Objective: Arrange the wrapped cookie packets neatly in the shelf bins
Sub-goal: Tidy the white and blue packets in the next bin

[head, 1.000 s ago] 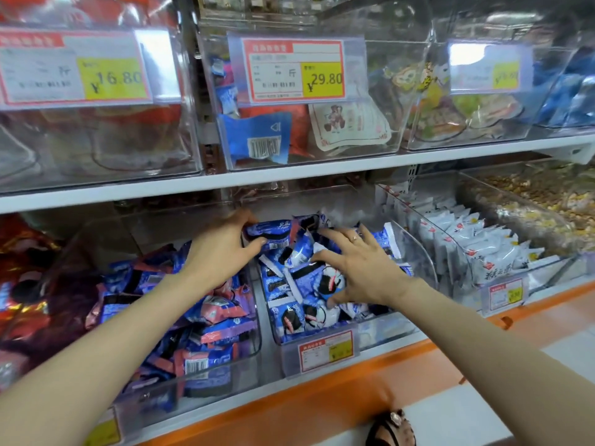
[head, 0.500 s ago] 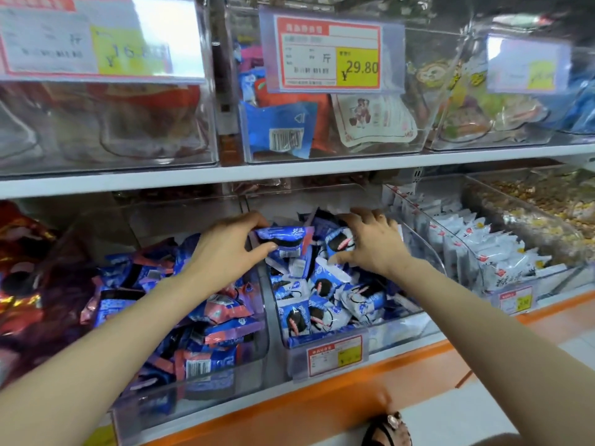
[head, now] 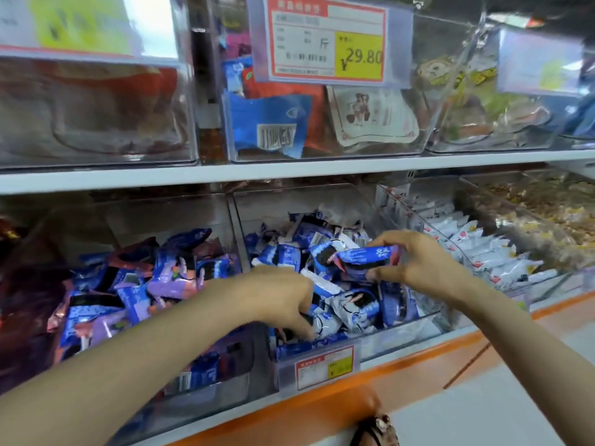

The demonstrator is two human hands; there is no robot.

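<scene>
We see a clear, hard plastic bin (head: 402, 334) at the centre of the frame, heaped with glossy, crinkly cookie packets (head: 354, 307), small blue-and-white pillow shapes. Right of centre, our right hand (head: 425, 265) pinches one blue packet (head: 367, 260) by its end between thumb and fingers, level above the heap. Our left hand (head: 280, 297), at lower centre, reaches palm-down to the bin's front, fingers curled onto the packets. We cannot tell whether it grips one.

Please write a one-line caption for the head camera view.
Shelf tidying: right hand pinches a blue cookie packet above the middle bin, while left hand reaches into it.
</scene>
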